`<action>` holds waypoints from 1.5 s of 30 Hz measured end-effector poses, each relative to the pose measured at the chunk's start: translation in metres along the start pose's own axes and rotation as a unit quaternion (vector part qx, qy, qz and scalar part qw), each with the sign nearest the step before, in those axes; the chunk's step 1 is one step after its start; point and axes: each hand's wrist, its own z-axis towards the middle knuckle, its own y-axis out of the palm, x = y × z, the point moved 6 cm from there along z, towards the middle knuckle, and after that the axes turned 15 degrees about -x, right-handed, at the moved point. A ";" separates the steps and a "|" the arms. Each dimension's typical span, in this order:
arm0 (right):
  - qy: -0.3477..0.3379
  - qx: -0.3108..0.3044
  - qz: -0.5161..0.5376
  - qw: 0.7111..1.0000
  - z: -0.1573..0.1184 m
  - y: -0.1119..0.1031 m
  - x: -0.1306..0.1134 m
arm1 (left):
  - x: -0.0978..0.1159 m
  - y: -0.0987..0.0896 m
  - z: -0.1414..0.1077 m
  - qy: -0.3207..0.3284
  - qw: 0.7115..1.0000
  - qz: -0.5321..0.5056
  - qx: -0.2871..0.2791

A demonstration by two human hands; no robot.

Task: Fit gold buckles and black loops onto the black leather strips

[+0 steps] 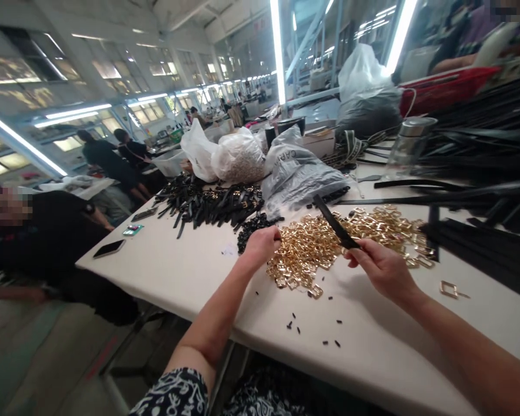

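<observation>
My right hand is closed around a black strap, which points up and to the left over the pile of gold buckles. At the left edge of that pile, my left hand has its fingers pinched together; whatever they hold is hidden or too small to name. Just beyond it lies a heap of small black pieces. One gold buckle rests apart, to the right of my right hand. Several tiny black bits are scattered on the table in front of me.
Black straps with buckles are heaped at the back left of the table. Plastic bags stand behind the buckles. A glass jar and long black strips are at right. Phones lie left, near a seated person.
</observation>
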 end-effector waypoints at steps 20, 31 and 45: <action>0.035 0.009 0.044 0.998 -0.001 0.002 0.007 | 0.091 0.074 0.030 0.055 0.676 -0.735 -0.005; 0.008 -0.002 -0.022 1.000 0.002 -0.002 0.017 | 0.093 0.059 0.024 0.117 0.759 -0.640 -0.006; 0.035 -0.092 0.003 0.995 -0.002 0.011 -0.004 | 0.082 0.068 0.025 0.095 0.827 -0.551 -0.065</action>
